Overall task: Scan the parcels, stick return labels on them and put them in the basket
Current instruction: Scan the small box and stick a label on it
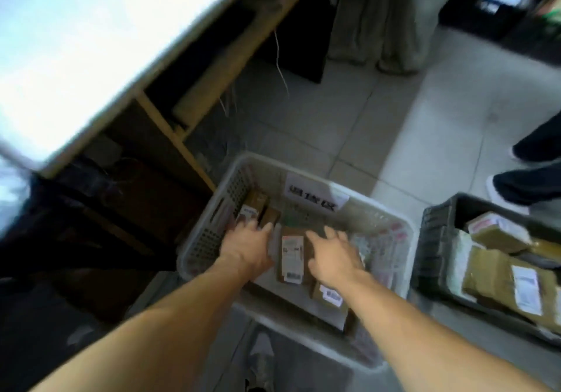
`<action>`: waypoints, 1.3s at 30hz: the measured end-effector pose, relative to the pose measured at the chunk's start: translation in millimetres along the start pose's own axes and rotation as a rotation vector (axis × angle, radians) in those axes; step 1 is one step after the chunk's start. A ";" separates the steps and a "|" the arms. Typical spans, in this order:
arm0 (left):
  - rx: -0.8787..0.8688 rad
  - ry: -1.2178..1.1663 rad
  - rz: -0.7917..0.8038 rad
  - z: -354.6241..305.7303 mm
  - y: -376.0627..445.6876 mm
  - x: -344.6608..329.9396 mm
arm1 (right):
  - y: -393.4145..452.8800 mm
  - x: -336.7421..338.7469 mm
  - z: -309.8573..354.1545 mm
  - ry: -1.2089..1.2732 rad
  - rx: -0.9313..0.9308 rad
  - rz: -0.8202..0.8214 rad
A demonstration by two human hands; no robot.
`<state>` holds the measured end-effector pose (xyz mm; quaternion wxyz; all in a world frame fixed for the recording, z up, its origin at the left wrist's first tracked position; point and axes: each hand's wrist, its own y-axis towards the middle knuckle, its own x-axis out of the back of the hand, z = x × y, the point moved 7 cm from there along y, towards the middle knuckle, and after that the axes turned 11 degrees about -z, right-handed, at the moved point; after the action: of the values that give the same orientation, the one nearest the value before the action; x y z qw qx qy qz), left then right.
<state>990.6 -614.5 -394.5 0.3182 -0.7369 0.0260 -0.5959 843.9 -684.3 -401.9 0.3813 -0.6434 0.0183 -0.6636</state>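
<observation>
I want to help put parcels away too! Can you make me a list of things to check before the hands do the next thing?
1. Pale perforated plastic basket on the floor within reach: ok.
2. Left hand inside the basket: ok; grip: cannot tell.
3. Right hand inside the basket: ok; grip: cannot tell.
4. Brown cardboard parcel with a white label lying between the hands, labelled: ok.
5. Room left in the basket: ok.
6. Dark plastic crate of brown parcels on the right, more waiting: ok.

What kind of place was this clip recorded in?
Probably a parcel sorting or returns room: a pale perforated plastic basket on a tiled floor holds brown labelled parcels, a dark plastic crate beside it holds more, next to a wooden workbench.
</observation>
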 end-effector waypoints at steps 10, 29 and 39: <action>0.115 -0.013 -0.638 4.0 -259.0 320.1 | -214.7 310.1 151.7 0.101 0.267 -0.467; 1.018 0.040 -0.795 269.3 -730.8 314.6 | -513.9 300.9 462.9 0.096 1.046 -0.418; 1.071 -0.065 -0.782 391.2 -751.4 303.4 | -517.2 270.4 605.7 0.060 1.158 -0.428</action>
<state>1171.9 28.3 208.4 0.4016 -0.4494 -0.5527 -0.5755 1152.1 -178.6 195.3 0.5264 -0.3027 -0.4635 -0.6454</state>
